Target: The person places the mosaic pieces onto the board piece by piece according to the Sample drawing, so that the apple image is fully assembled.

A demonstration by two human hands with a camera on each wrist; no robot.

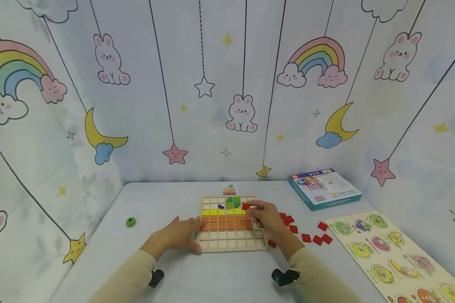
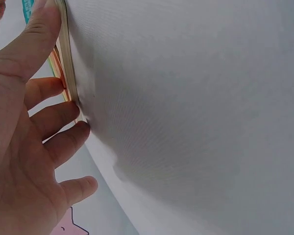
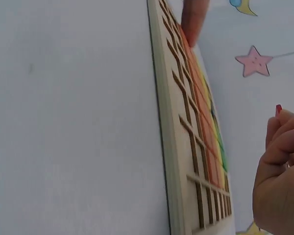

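Note:
A wooden grid board (image 1: 233, 243) lies flat on the table with rows of orange tiles (image 1: 223, 223) and yellow tiles (image 1: 209, 212). Green tiles (image 1: 233, 203) and a small dark blue piece (image 1: 221, 206) sit in its upper rows; the lowest rows show bare wood. My left hand (image 1: 174, 236) rests at the board's left edge, fingers spread and touching the frame, as the left wrist view also shows. Between thumb and fingers my right hand (image 1: 268, 216) pinches a red square tile (image 1: 245, 206) over the upper right of the grid. Its red edge shows in the right wrist view.
Several loose red tiles (image 1: 306, 238) lie right of the board. A small card (image 1: 230, 190) with a printed pattern stands behind it. A green bead (image 1: 130, 221) is on the left. A teal box (image 1: 326, 189) and a fruit-picture sheet (image 1: 368, 240) occupy the right side.

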